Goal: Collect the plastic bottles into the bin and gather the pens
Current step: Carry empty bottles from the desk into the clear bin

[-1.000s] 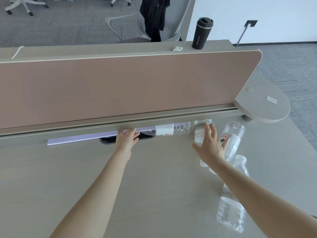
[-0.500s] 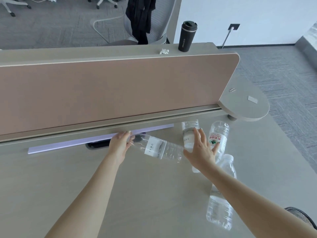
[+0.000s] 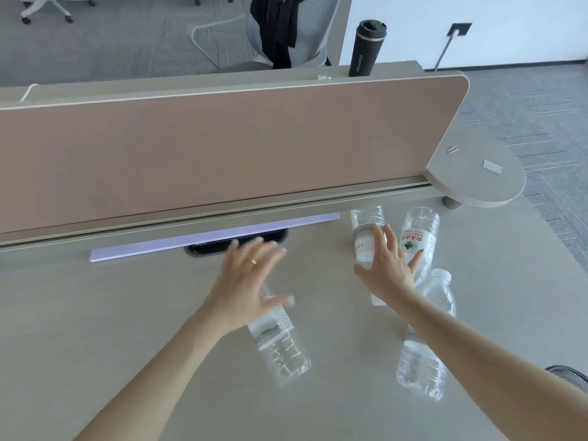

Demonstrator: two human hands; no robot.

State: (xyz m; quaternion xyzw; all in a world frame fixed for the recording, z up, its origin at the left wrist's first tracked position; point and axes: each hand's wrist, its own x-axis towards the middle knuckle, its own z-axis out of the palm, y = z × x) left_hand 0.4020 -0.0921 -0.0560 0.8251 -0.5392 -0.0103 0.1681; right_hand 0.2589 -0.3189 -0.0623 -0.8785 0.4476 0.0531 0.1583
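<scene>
Several clear plastic bottles lie on the beige desk. One bottle lies near the middle, its neck end under my left hand, which is spread flat and blurred, fingers apart. My right hand hovers with fingers spread over a white-labelled bottle by the partition. Beside it lies a red-labelled bottle, and a fourth bottle lies under my right forearm. A black mesh bin's rim shows at the right edge. No pens are visible.
A tan partition runs across the back of the desk, with a lilac strip and a dark cable slot below it. A black tumbler stands behind it. A round side shelf juts out at the right.
The bottle my left hand pulled from under the partition has swung toward me and now lies loose near mid-desk; my left hand has opened and lifted over it. My right hand stayed over the bottles.
</scene>
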